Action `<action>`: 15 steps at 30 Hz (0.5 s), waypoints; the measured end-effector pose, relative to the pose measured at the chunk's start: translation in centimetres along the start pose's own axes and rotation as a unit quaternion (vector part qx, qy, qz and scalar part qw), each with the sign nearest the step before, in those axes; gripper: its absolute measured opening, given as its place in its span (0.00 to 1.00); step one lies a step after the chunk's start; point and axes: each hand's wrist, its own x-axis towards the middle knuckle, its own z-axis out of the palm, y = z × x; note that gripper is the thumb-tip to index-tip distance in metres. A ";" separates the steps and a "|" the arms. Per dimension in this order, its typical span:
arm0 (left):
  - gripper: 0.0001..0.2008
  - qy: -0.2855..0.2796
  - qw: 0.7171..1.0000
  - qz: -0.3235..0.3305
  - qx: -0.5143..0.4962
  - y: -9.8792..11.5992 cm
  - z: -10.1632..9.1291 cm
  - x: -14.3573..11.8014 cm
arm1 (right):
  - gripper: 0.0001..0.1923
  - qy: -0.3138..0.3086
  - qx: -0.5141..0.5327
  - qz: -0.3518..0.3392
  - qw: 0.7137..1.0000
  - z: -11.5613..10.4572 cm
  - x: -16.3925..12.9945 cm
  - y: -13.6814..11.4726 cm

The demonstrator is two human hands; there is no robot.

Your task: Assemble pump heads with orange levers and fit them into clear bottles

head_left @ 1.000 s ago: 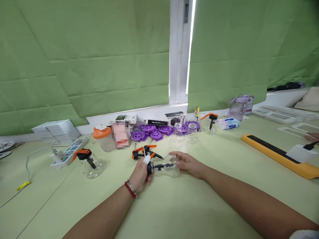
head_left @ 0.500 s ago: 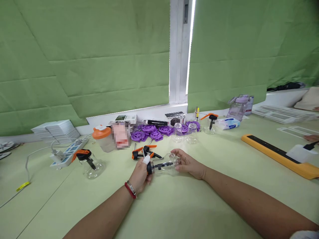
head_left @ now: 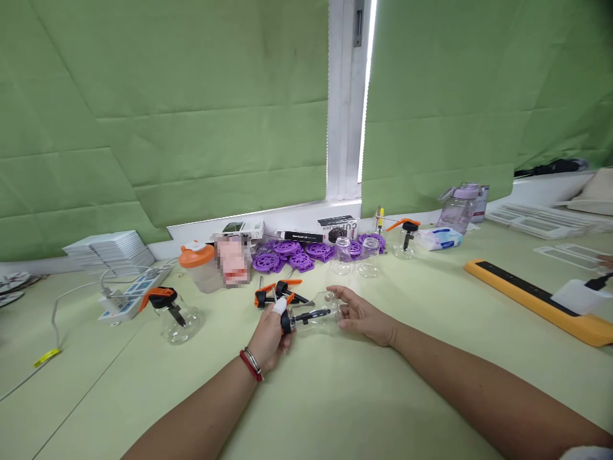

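Right, we note:
bottle (head_left: pixel 320 317): clear, light, likely slippery; we grip both ends.
left hand (head_left: pixel 271 336): fingers closed on the bottle's black cap end.
right hand (head_left: pixel 366 315): fingers wrapped on the bottle's base.

A small clear bottle (head_left: pixel 320 315) with a black sprayer top lies on its side on the pale green table, with its black top at the left, its round bottom at the right, and a thin tube inside it.

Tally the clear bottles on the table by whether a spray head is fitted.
Bottles with a spray head: 3 — one held by left hand and right hand, one at left, one at back.
Bare bottles: 2.
Total: 5
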 end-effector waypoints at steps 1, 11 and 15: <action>0.19 -0.001 1.000 0.001 0.004 0.0 0.0 0.0 | 0.39 -0.004 0.002 0.005 1.000 -0.1 0.0 0.0; 0.18 -0.010 1.000 0.006 0.008 -0.1 0.1 -0.2 | 0.29 0.018 -0.072 0.048 0.996 0.1 0.3 0.0; 0.19 -0.003 1.000 0.005 -0.001 0.1 0.0 -0.2 | 0.38 0.003 -0.045 0.018 0.999 0.0 0.0 0.0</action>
